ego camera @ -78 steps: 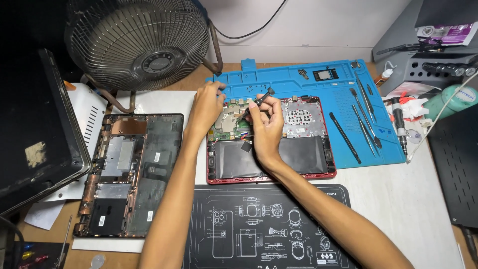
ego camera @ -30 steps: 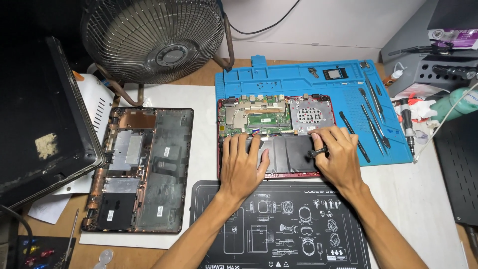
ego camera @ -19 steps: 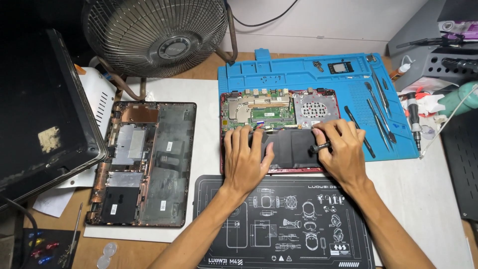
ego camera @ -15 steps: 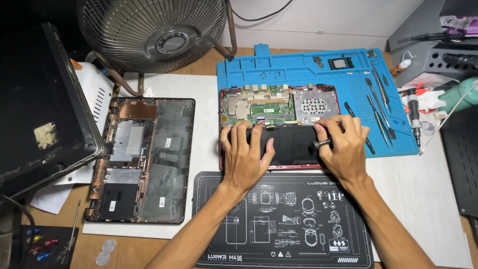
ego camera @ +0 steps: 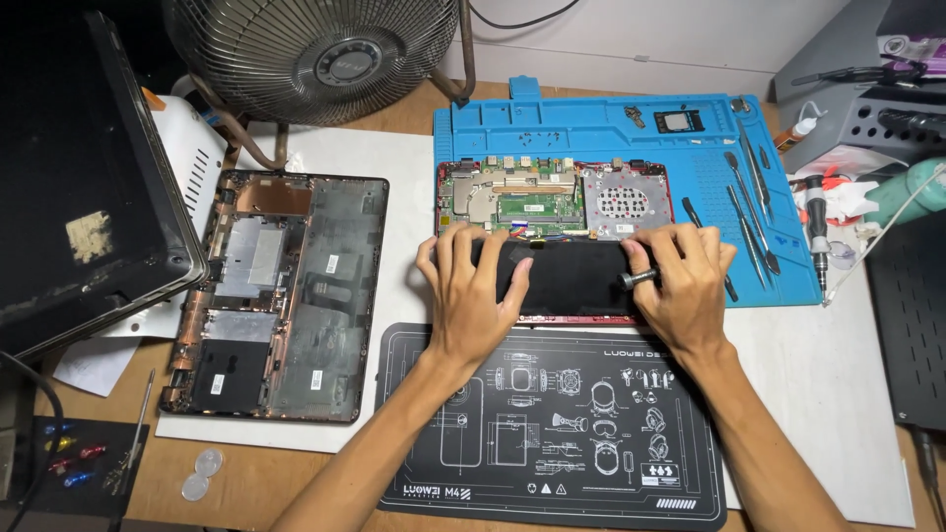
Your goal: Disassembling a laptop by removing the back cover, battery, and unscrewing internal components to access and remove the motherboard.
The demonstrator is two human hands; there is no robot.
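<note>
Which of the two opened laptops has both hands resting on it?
The red-edged laptop on the blue mat; the left hand and right hand press its black battery.

Both forearms are bare, no sleeves or watch showing; the left hand (ego camera: 473,296) and right hand (ego camera: 685,286) wear no gloves.
</note>
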